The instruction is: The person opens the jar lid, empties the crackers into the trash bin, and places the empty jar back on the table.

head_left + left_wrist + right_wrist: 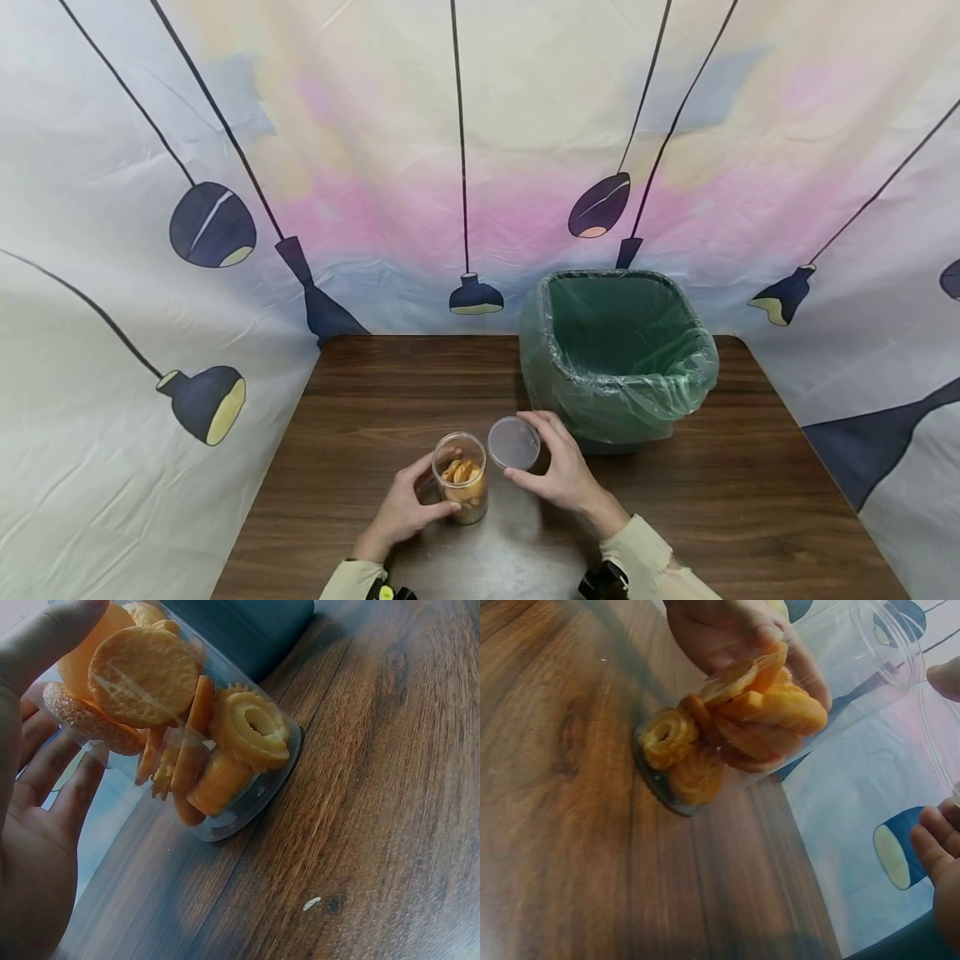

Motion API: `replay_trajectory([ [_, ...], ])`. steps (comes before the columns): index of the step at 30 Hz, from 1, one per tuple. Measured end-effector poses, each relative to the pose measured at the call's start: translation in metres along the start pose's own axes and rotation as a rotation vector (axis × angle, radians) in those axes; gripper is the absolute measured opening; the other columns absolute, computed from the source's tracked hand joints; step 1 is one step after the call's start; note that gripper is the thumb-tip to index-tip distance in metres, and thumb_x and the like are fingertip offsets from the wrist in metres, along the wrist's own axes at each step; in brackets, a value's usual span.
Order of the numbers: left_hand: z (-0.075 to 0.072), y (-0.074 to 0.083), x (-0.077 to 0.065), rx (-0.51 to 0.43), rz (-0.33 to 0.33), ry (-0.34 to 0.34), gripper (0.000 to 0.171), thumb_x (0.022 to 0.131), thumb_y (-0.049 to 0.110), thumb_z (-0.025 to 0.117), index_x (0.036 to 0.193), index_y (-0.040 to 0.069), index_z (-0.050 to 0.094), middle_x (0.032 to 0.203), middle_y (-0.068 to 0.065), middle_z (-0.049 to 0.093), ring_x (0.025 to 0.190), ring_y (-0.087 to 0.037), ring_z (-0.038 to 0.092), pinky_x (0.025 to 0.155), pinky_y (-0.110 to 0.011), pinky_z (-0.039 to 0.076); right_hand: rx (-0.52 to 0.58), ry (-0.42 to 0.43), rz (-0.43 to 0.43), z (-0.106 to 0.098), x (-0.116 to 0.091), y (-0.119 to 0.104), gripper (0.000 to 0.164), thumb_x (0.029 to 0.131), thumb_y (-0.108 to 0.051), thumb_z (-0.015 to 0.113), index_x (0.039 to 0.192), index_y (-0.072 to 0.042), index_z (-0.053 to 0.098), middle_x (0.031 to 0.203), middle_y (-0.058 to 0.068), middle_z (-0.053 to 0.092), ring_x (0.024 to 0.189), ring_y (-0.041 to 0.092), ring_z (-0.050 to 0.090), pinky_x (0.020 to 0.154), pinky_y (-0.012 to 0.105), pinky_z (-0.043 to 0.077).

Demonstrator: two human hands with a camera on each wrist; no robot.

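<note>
A clear cylindrical jar [471,510] stands without its lid near the middle of the tabletop, its base right at the wood. My left hand [401,510] grips its side, thumb toward the front and fingers around behind. Inside, several golden biscuits [146,679] fill the lower part; some are round and flat, one is a ring with a ridged edge [667,740]. To the right of the jar's mouth, my right hand [564,473] holds a round translucent lid [514,443] by its edge, between thumb and fingers. The right wrist view shows only part of that lid.
Behind the right hand stands a bin [542,375] lined with a green plastic bag folded over its rim. A brown wooden table [375,392] carries everything. A small white fleck [312,904] lies on it. Printed fabric [390,167] hangs around the table.
</note>
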State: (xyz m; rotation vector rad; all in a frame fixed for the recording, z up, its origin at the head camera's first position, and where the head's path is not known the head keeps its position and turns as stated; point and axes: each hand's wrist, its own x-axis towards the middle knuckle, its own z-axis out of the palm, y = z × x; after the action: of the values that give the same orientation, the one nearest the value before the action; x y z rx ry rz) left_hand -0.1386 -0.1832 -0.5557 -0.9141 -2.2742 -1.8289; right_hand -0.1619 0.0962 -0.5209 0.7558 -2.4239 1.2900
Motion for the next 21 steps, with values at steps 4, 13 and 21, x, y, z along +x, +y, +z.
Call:
replay_trajectory([
  [4, 0.002, -0.015, -0.004, 0.003, -0.003, 0.008, 0.07, 0.073, -0.002, 0.082, 0.134, -0.009, 0.049, 0.13, -0.029, 0.057, 0.126, -0.014, 0.054, 0.104, -0.02, 0.041, -0.018, -0.011, -0.002, 0.0, -0.007, 0.004, 0.078, 0.07, -0.036, 0.084, 0.138, -0.02, 0.05, 0.128, 0.002, 0.053, 0.109, 0.02, 0.057, 0.082, 0.036, 0.052],
  [13, 0.001, -0.027, -0.008, -0.005, 0.004, 0.012, 0.072, 0.075, 0.005, 0.083, 0.138, -0.004, 0.048, 0.133, -0.025, 0.057, 0.128, -0.012, 0.052, 0.106, -0.02, 0.04, -0.049, -0.034, -0.012, 0.004, -0.019, 0.012, 0.077, 0.067, -0.032, 0.085, 0.135, -0.016, 0.052, 0.125, 0.003, 0.054, 0.106, 0.019, 0.058, 0.082, 0.032, 0.053],
  [21, 0.001, -0.026, -0.008, -0.006, -0.042, 0.01, 0.072, 0.074, 0.007, 0.084, 0.137, -0.001, 0.05, 0.134, -0.022, 0.057, 0.128, -0.01, 0.052, 0.105, -0.02, 0.041, -0.066, -0.06, -0.011, 0.009, -0.022, 0.021, 0.079, 0.063, -0.028, 0.085, 0.134, -0.009, 0.054, 0.126, 0.002, 0.053, 0.106, 0.018, 0.058, 0.082, 0.032, 0.053],
])
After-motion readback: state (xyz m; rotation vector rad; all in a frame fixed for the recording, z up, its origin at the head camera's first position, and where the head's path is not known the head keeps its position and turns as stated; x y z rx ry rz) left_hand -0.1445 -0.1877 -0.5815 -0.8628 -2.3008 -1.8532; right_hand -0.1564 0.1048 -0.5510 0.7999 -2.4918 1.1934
